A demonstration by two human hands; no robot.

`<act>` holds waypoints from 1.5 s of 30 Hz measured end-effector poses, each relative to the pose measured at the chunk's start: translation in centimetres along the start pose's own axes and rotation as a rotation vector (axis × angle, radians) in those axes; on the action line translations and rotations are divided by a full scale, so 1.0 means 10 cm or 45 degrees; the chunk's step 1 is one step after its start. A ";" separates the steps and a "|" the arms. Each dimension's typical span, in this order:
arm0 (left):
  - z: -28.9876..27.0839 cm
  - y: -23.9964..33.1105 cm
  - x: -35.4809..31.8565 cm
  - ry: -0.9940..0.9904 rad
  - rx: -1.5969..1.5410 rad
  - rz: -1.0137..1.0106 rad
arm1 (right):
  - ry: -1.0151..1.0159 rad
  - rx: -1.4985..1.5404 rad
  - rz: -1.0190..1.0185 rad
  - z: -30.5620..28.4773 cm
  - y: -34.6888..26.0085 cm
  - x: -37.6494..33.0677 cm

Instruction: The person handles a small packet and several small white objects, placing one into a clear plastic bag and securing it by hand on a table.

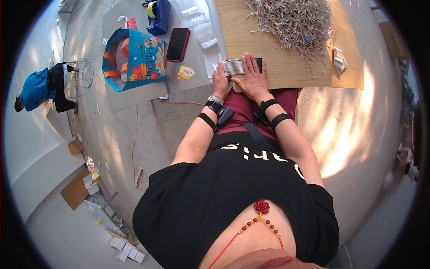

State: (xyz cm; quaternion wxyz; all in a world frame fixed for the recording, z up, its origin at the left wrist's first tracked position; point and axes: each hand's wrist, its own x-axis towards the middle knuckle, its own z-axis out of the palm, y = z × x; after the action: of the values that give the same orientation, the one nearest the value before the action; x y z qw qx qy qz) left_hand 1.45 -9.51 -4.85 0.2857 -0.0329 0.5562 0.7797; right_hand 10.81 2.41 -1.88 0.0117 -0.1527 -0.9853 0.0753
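A neat row of white cotton swabs [233,67] lies at the table's near edge, in front of my body. My left hand [219,81] is closed at the left end of the row, its fingers pressed together against the swabs. My right hand [253,78] lies flat with its fingers stretched out, over the right part of the row and a black flat piece [259,65]. What is under my right palm is hidden. Beyond my hands, a big loose pile of cotton swabs [291,22] covers the far part of the wooden tabletop [242,42].
Left of the swabs are clear plastic bags [200,28], a phone [178,44], a yellow packet [186,72], a blue shopping bag [139,60] and a blue tape dispenser [158,18]. A small filled packet [339,60] lies at the right. Another person [40,89] stands far left.
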 end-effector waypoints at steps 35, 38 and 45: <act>-0.04 -0.03 0.00 -0.002 0.025 -0.005 | 0.027 0.064 -0.085 0.03 -0.07 -0.05; -0.06 -0.04 0.01 -0.004 -0.001 -0.047 | 0.048 0.077 -0.045 0.03 -0.02 -0.05; -0.05 -0.02 0.00 -0.011 -0.018 -0.093 | -0.003 -0.040 -0.021 0.01 0.01 -0.04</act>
State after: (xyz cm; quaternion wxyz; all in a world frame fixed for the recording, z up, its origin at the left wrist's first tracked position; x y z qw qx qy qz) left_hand 1.37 -9.91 -5.25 0.3161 -0.0520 0.5478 0.7729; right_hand 11.22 2.40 -1.95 0.0088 -0.1446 -0.9876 0.0598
